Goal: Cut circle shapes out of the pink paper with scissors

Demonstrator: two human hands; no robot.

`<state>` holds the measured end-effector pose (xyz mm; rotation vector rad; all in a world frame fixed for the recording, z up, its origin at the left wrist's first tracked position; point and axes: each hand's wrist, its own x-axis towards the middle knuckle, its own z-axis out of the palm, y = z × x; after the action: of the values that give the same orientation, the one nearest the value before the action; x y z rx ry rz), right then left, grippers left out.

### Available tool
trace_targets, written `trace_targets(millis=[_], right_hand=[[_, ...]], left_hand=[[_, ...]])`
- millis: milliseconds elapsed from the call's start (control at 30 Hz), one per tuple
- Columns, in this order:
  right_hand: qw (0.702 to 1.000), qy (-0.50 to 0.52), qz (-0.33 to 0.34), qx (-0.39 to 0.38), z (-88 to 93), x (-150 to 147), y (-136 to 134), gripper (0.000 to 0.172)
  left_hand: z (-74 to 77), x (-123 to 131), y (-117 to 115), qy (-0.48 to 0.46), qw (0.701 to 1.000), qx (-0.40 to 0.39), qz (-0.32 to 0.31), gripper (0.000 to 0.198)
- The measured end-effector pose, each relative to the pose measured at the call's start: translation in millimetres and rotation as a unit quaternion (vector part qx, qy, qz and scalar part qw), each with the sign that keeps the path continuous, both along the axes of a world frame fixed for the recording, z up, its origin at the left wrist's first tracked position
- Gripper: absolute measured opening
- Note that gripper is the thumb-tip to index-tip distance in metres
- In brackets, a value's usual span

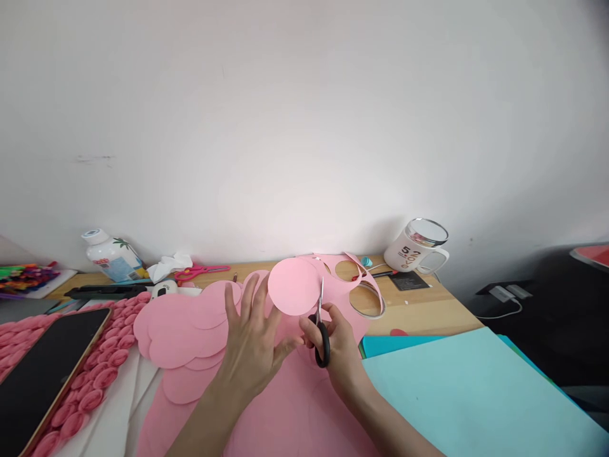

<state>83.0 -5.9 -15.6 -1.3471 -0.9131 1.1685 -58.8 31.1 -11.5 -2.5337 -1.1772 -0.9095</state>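
A round pink paper disc point(294, 285) stands raised between my two hands, its lower left edge by the fingers of my left hand point(252, 333). Those fingers are spread apart, with the thumb stretched toward the right. My right hand point(333, 333) grips black-handled scissors point(322, 339), blades pointing up beside the disc's right edge. Several overlapping pink circles point(185, 333) lie left of and beneath my left hand. Behind my right hand is a pink sheet point(340, 289) with round holes cut in it.
A white mug point(410, 247) stands at the back right, near light blue paper point(457, 381). At left are a phone point(47, 374) on a pink knitted mat point(102, 374), a white bottle point(114, 257), pink scissors point(197, 271) and a crumpled tissue point(170, 265).
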Motion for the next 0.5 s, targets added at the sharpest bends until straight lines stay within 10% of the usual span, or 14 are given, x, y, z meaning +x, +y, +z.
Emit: trace_targets(millis=[500], right_hand=[[1.000, -0.003, 0.001, -0.002, -2.9, 0.2, -0.6, 0.039]], left_hand=[[-7.3, 4.6, 6.2, 0.030, 0.992, 0.106, 0.054, 0.060]])
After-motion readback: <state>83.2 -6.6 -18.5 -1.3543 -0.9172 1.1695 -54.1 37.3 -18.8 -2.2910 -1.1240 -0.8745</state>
